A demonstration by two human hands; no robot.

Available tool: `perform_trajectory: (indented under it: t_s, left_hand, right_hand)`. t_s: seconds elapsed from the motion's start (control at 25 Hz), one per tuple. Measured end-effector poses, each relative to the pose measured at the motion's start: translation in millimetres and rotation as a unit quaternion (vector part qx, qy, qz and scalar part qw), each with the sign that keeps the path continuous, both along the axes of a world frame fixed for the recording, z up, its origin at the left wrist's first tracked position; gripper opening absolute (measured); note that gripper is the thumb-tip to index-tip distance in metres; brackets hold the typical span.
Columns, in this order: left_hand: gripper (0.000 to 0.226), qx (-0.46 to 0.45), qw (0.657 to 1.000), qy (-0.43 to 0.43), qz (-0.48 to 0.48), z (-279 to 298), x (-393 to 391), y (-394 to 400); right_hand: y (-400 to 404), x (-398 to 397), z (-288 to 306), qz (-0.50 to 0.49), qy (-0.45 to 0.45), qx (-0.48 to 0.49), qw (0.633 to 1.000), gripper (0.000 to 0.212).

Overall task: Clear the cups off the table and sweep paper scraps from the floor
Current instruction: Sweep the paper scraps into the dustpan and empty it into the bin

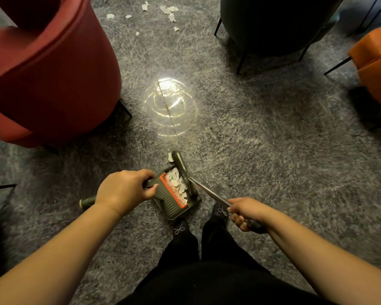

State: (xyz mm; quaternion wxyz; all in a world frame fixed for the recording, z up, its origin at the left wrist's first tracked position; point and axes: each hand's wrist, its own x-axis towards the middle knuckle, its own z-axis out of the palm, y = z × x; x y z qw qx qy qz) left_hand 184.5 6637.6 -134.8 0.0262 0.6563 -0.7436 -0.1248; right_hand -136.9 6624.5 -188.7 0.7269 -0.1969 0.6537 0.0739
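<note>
While my left hand (124,192) grips the dustpan (174,195) handle, fingers (150,187) curled tight round it, my right hand (243,213) is clamped on the broom (183,170) shaft, fingers wrapped round the dark grip. The pan sits on the floor (262,139) just ahead of my shoes (219,211), and the broom head lies across its open mouth, touching it.

I judge the sweeping to be partly done. A good heap of white scraps (176,181) already lies inside the pan, against the orange comb strip. One loose piece (170,157) sits just beyond the pan's far corner, beside the broom head, so this pile is nearly in but not quite.

What is left is plain enough: a scatter of more scraps (168,11) lies well apart at the far end of the floor, between the red chair (53,73) and the dark chair (273,25). I would have to carry pan and broom over there for a second pass.

As for the cups, I see neither cups nor any surface from here, so I cannot tell whether that half of the job is finished.
</note>
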Motion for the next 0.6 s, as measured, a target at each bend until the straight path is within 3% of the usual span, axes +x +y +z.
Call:
perform_trajectory:
  t_s: [0.12, 0.44, 0.6]
  left_hand:
    - [0.023, -0.019, 1.000, 0.004, 0.001, -2, 3, 9]
    - [0.027, -0.008, 1.000, 0.010, 0.027, -6, 24, 38]
    - [0.025, 0.009, 0.991, 0.036, 0.127, -1, 30, 55]
  right_hand:
    - [8, 5, 15, 0.017, -0.005, -0.008, 1.000, 0.039]
    - [9, 9, 50, 0.008, 0.025, -0.058, 0.998, 0.055]
    - [1, 14, 61, -0.009, 0.028, -0.082, 0.996, 0.056]
